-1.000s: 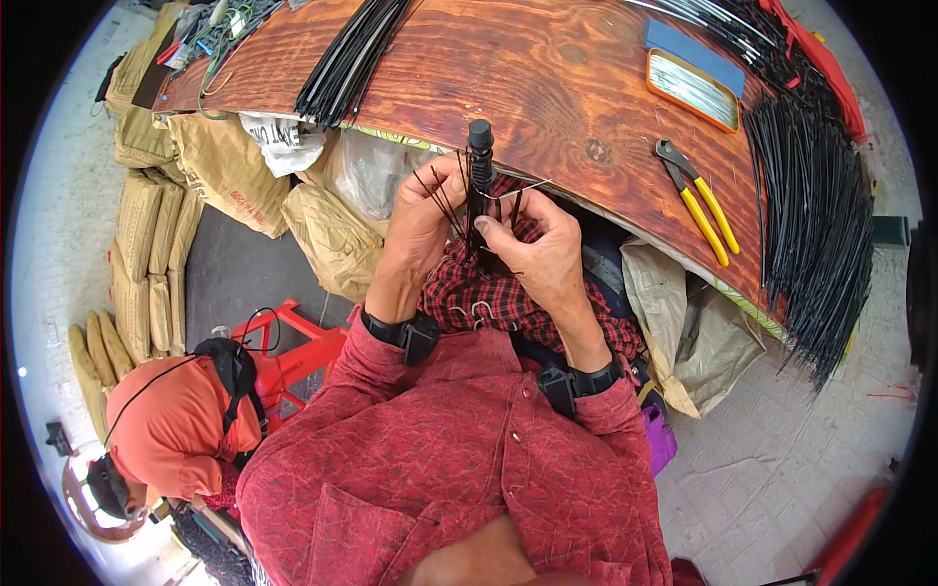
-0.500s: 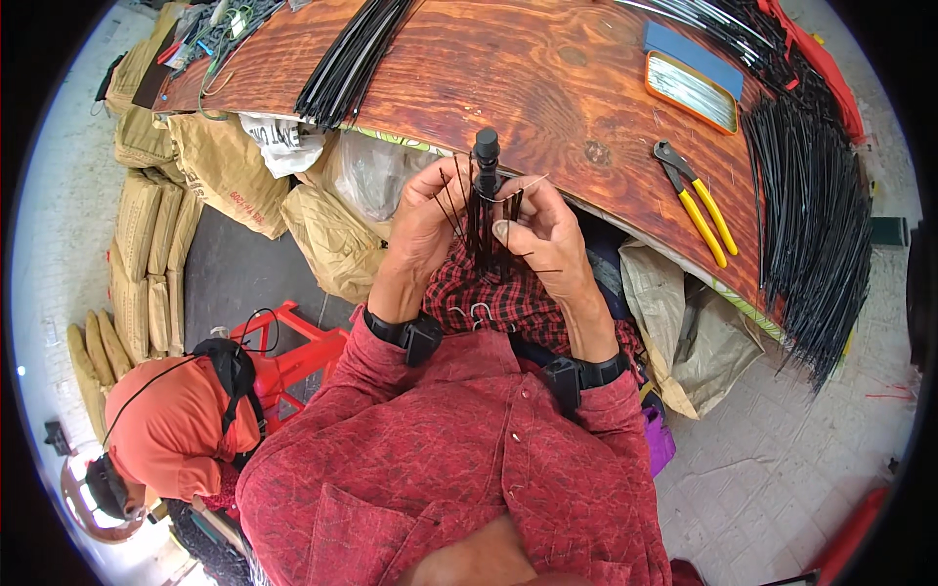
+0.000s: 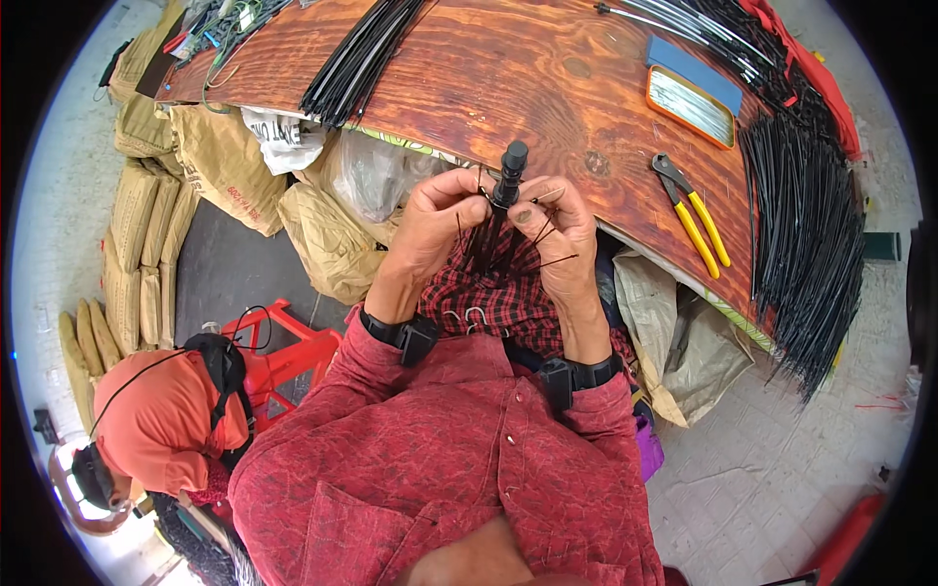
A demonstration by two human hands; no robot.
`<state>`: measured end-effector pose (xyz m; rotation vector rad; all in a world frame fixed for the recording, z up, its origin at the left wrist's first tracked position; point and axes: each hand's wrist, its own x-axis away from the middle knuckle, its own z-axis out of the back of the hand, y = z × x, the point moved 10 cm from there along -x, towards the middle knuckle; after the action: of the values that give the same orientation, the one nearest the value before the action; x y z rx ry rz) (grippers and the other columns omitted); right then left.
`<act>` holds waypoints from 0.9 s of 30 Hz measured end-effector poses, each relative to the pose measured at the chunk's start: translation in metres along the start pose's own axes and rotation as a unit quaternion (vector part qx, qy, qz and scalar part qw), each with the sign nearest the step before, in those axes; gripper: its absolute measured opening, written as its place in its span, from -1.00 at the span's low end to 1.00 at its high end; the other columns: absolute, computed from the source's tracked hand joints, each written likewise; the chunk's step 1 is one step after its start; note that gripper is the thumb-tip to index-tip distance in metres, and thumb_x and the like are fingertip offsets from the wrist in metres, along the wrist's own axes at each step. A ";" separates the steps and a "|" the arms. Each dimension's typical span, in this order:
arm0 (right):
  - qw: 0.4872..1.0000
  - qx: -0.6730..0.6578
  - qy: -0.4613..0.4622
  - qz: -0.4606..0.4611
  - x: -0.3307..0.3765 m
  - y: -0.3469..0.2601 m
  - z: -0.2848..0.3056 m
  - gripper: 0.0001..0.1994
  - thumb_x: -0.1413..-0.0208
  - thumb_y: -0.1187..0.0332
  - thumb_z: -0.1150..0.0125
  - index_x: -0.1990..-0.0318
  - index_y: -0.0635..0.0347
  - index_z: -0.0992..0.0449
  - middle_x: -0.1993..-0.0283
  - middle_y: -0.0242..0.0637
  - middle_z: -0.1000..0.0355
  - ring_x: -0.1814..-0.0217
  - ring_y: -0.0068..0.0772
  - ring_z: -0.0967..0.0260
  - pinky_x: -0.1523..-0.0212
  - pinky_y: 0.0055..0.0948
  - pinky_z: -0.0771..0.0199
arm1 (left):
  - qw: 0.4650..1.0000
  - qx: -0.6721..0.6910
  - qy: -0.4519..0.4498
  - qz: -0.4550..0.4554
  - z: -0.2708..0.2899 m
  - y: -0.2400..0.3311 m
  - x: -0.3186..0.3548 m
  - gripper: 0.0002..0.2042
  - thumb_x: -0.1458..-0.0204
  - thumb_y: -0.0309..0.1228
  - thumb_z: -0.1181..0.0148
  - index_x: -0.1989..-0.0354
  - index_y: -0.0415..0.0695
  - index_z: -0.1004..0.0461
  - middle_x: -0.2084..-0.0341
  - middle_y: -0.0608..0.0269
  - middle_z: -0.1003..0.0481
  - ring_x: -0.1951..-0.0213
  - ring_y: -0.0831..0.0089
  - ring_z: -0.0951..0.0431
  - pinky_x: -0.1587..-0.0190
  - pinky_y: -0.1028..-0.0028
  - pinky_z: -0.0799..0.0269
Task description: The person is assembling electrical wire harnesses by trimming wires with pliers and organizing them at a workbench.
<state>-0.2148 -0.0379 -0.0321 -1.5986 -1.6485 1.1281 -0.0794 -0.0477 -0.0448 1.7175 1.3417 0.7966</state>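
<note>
A black stepped rod (image 3: 513, 161) with a round cap stands between my hands, tilted slightly right, with thin dark strands (image 3: 479, 252) hanging below it over my lap. My left hand (image 3: 440, 223) is closed in a pinch against the rod's left side, thumb and forefinger on a strand. On the other side my right hand (image 3: 564, 230) is closed too, pinching thin strands, some of which stick out across its fingers. A small pale sliver shows at its fingertips. Just where the strands meet the rod is hidden by my fingers.
Yellow-handled cutters (image 3: 705, 232) lie on the wooden table (image 3: 508, 88), near a tin (image 3: 649, 96) of thin pale wires. Black strand bundles (image 3: 357, 63) lie at the left, a larger pile (image 3: 806, 254) at the right. A person (image 3: 156, 410) bends beside a red stool (image 3: 293, 352).
The rod has tipped and shifted to the right, and both hands have closed in nearer to its neck. Fewer loose strands fan out by my left hand. The view has shifted slightly.
</note>
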 end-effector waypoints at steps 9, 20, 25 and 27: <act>0.999 0.016 0.021 0.032 -0.001 -0.003 0.001 -0.89 -0.10 0.61 -0.35 0.28 0.30 -0.52 0.25 -0.38 -0.45 0.27 -0.68 -0.40 0.28 -0.69 -0.39 | 0.998 -0.056 -0.010 -0.018 -0.002 0.009 0.002 -0.83 -0.06 -0.60 -0.32 0.18 -0.20 -0.52 0.33 0.38 -0.55 0.29 0.67 -0.52 0.19 0.65 -0.44; 0.990 0.084 0.058 0.095 0.001 -0.011 0.000 -0.92 -0.17 0.59 -0.29 0.27 0.33 -0.49 0.25 -0.33 -0.48 0.27 -0.62 -0.46 0.26 -0.63 -0.46 | 0.934 -0.318 0.066 -0.148 -0.012 0.037 0.016 -0.75 -0.15 -0.56 -0.25 0.00 -0.31 -0.57 0.25 0.27 -0.59 0.22 0.57 -0.55 0.17 0.55 -0.46; 0.997 0.040 0.045 0.050 -0.001 -0.002 0.001 -0.92 -0.18 0.58 -0.28 0.24 0.34 -0.49 0.23 -0.29 -0.51 0.24 -0.60 -0.50 0.26 -0.64 -0.48 | 0.981 -0.151 0.061 -0.105 0.001 0.023 0.014 -0.78 -0.18 -0.49 -0.26 0.03 -0.31 -0.57 0.18 0.29 -0.58 0.15 0.58 -0.54 0.10 0.56 -0.45; 0.998 0.026 0.046 0.014 0.001 0.000 -0.005 -0.90 -0.15 0.53 -0.34 0.25 0.29 -0.52 0.25 -0.37 -0.49 0.22 -0.63 -0.43 0.20 -0.61 -0.42 | 0.994 -0.060 0.035 -0.083 -0.001 0.020 0.012 -0.78 -0.19 -0.47 -0.26 0.04 -0.29 -0.55 0.15 0.32 -0.57 0.13 0.58 -0.53 0.07 0.57 -0.43</act>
<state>-0.2107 -0.0360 -0.0295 -1.6219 -1.5297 1.0857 -0.0679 -0.0380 -0.0262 1.4762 1.4327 0.8312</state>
